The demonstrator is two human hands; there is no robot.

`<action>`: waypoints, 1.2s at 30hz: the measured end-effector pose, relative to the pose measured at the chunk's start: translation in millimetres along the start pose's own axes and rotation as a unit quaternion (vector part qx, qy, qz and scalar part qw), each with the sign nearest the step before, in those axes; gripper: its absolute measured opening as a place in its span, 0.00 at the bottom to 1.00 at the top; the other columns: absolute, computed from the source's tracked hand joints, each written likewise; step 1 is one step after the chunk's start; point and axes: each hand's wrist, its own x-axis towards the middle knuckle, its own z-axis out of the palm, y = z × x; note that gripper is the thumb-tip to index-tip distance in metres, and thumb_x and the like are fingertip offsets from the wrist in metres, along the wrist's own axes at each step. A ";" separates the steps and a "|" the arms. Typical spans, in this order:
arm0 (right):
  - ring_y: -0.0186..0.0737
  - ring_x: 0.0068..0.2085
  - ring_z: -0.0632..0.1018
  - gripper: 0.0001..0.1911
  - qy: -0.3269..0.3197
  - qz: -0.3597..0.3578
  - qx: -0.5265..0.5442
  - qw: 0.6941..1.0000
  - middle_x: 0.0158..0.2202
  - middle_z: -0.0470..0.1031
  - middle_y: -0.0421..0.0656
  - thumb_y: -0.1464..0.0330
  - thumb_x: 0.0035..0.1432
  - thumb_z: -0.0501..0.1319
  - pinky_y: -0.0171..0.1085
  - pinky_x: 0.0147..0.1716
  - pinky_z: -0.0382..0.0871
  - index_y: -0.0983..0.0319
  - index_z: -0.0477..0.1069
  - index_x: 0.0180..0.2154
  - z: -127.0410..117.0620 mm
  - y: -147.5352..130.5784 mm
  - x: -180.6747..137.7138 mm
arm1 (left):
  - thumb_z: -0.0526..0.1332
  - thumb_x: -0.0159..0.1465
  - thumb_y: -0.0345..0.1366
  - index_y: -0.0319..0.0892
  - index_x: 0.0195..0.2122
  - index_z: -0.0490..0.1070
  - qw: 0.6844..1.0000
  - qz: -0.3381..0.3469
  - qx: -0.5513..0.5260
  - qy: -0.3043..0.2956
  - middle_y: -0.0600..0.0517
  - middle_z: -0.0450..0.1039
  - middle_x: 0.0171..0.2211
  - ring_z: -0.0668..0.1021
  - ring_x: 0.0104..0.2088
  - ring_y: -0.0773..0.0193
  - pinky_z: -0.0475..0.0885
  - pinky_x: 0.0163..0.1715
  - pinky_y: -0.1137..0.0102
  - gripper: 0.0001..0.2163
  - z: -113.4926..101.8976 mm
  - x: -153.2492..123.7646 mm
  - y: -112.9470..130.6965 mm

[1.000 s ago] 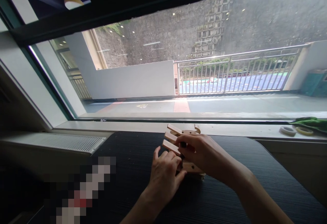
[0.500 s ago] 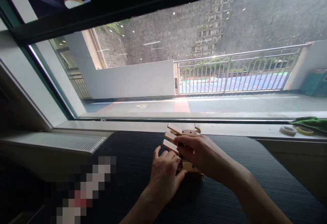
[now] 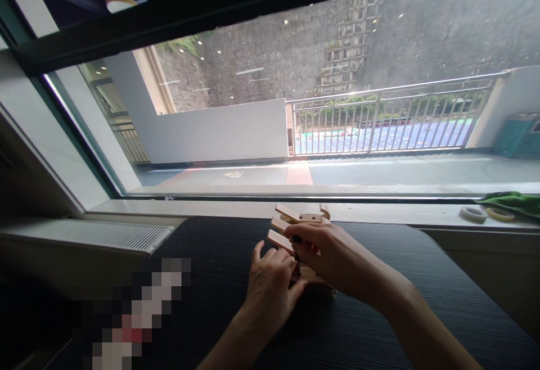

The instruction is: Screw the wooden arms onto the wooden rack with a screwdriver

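A pale wooden assembly [image 3: 311, 218] with slanted slats and dark holes lies near the table's far edge. My left hand [image 3: 272, 283] curls over its near left side, fingers bent against the wood and thumb stretched along the front. Above it, my right hand [image 3: 335, 252] reaches in from the right with bent fingers, closed round a small black-and-red object [image 3: 297, 239]. Most of that object is hidden under the palm, so its kind is unclear. Both hands touch or nearly touch each other over the assembly, covering its middle.
The assembly rests on a dark wood-grain table [image 3: 219, 302]. Behind runs a white windowsill [image 3: 236, 208] below a large window. Two tape rolls [image 3: 473, 214] and a green cloth [image 3: 512, 203] lie on the sill at right. A slotted white vent cover [image 3: 126, 234] stands left.
The camera view has shifted very slightly. Both hands keep nearly the same pose on the wooden assembly, with no clear movement of its parts.
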 end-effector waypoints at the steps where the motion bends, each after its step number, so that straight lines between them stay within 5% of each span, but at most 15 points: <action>1: 0.37 0.38 0.74 0.11 -0.003 0.002 0.001 1.000 0.35 0.75 0.39 0.73 0.60 0.55 0.34 0.38 0.61 0.56 0.73 0.42 0.4 -0.3 0.6 | 0.64 0.57 0.38 0.48 0.38 0.73 1.000 0.001 0.001 0.000 0.53 0.74 0.39 0.73 0.43 0.57 0.50 0.59 0.50 0.07 0.0 0.0 -0.3; 10: 0.36 0.33 0.73 0.07 0.013 0.032 -0.038 0.999 0.30 0.74 0.40 0.68 0.62 0.56 0.33 0.32 0.60 0.59 0.73 0.35 3.0 5.2 3.3 | 0.63 0.57 0.36 0.45 0.31 0.70 1.000 -0.005 -0.004 0.002 0.55 0.74 0.35 0.73 0.41 0.59 0.50 0.58 0.50 0.03 -0.8 -1.1 2.8; 15: 0.37 0.37 0.74 0.11 0.012 0.007 -0.022 1.000 0.38 0.76 0.41 0.71 0.60 0.57 0.33 0.34 0.62 0.57 0.72 0.44 -3.3 0.3 -0.7 | 0.64 0.57 0.36 0.46 0.33 0.71 1.000 -0.006 -0.009 0.003 0.54 0.74 0.37 0.74 0.42 0.58 0.49 0.59 0.50 0.04 -0.5 -0.5 2.3; 20: 0.35 0.34 0.73 0.11 0.005 -0.007 -0.030 1.000 0.30 0.74 0.39 0.74 0.62 0.54 0.32 0.34 0.60 0.59 0.74 0.33 -4.9 0.8 0.3 | 0.63 0.57 0.37 0.45 0.31 0.70 1.000 -0.006 0.000 -0.001 0.55 0.74 0.34 0.74 0.40 0.59 0.50 0.59 0.50 0.03 0.4 -0.6 1.0; 32: 0.37 0.39 0.74 0.11 0.018 -0.001 -0.025 1.000 0.38 0.76 0.42 0.72 0.60 0.56 0.33 0.36 0.63 0.58 0.74 0.42 -3.2 4.5 -0.2 | 0.64 0.57 0.36 0.46 0.31 0.71 1.000 -0.006 -0.010 0.006 0.56 0.74 0.35 0.74 0.40 0.59 0.50 0.59 0.50 0.03 -0.2 -0.1 1.8; 36: 0.37 0.37 0.73 0.11 0.002 -0.006 -0.027 1.000 0.33 0.75 0.40 0.74 0.60 0.54 0.33 0.35 0.61 0.57 0.74 0.38 -3.0 1.5 0.0 | 0.64 0.57 0.37 0.46 0.32 0.71 1.000 -0.001 -0.007 0.006 0.55 0.74 0.35 0.73 0.41 0.58 0.50 0.59 0.50 0.04 0.4 -0.8 1.3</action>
